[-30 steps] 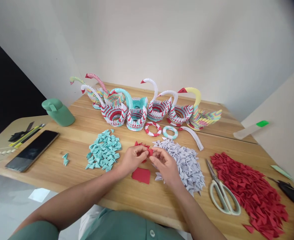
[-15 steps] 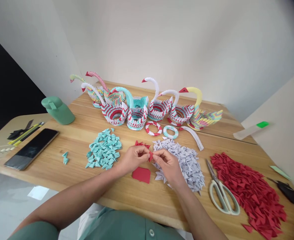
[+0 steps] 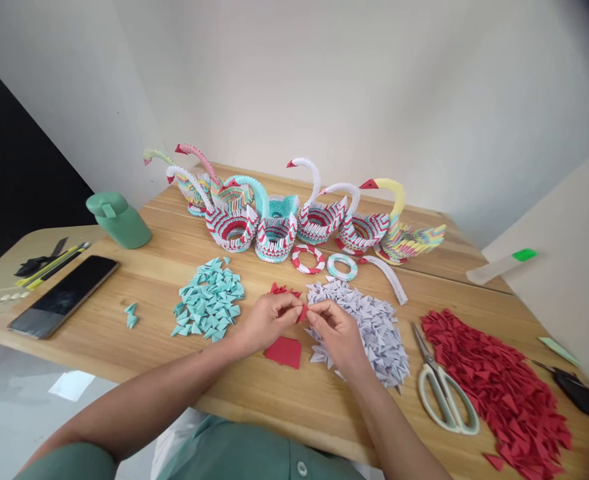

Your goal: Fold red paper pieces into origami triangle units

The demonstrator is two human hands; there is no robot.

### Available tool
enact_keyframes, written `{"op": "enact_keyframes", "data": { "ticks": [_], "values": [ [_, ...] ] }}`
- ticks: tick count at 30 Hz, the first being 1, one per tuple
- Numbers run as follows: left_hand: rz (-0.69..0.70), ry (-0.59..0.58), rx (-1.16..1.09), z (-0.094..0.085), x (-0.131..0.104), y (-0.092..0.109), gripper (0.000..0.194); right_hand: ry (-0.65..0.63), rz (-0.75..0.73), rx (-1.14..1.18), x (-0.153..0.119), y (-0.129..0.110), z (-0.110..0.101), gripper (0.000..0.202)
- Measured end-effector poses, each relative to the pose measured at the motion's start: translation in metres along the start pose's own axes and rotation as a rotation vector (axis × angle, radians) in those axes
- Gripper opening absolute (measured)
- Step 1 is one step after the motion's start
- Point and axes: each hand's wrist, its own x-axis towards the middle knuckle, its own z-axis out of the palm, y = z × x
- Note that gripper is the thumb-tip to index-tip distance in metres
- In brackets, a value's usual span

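Observation:
Between my fingertips is a small folded red paper piece, pinched from both sides. My left hand grips its left edge, and my right hand holds its right edge, above the edge of a white paper-piece pile. Just below my hands lies a flat stack of red paper. A few folded red pieces show behind my left hand. To the left spreads a pile of turquoise folded pieces.
Paper swans stand along the back, with two paper rings and a curved white strip before them. Scissors and a red pile lie right. A phone and green bottle are left.
The red piece is tilted differently between my fingertips. Both hands stay in nearly the same place, and the view has shifted slightly.

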Motion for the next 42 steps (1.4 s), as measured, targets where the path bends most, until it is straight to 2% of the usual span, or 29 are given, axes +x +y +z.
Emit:
{"op": "enact_keyframes", "data": {
  "ticks": [5, 10, 17, 20, 28, 34, 38, 42],
  "values": [
    [-0.06, 0.009, -0.171, 0.002, 0.0021, -0.0061, 0.024, -0.002, 0.014, 0.071, 0.0014, -0.0007, -0.0017, 0.019],
    [-0.07, 0.011, -0.192, 0.0021, 0.0021, -0.0082, 0.021, -0.01, -0.002, 0.044, 0.0015, 0.0026, -0.0016, 0.016],
    [-0.159, -0.111, -0.449, 0.0002, 0.0045, -0.0057, 0.03, -0.041, -0.107, 0.009, 0.001, -0.001, 0.0006, 0.012],
    [-0.154, -0.114, -0.413, 0.0011, 0.005, -0.0068, 0.032, -0.029, -0.122, -0.016, 0.0007, -0.0007, 0.0011, 0.012],
    [-0.02, 0.013, -0.081, 0.0026, 0.0023, -0.0073, 0.021, 0.016, -0.106, -0.098, 0.001, 0.0025, -0.0001, 0.012],
    [0.063, 0.007, -0.028, -0.0003, 0.0028, -0.0073, 0.017, -0.027, 0.01, 0.038, 0.0022, 0.0031, -0.0022, 0.015],
    [0.039, 0.0, -0.034, 0.0008, 0.0007, -0.0062, 0.017, -0.058, 0.108, 0.133, 0.0027, 0.0008, -0.0034, 0.019],
    [-0.005, 0.03, -0.15, 0.0043, -0.0012, -0.0034, 0.021, -0.114, 0.125, 0.177, 0.0033, -0.0037, -0.0028, 0.025]
  ]
}}
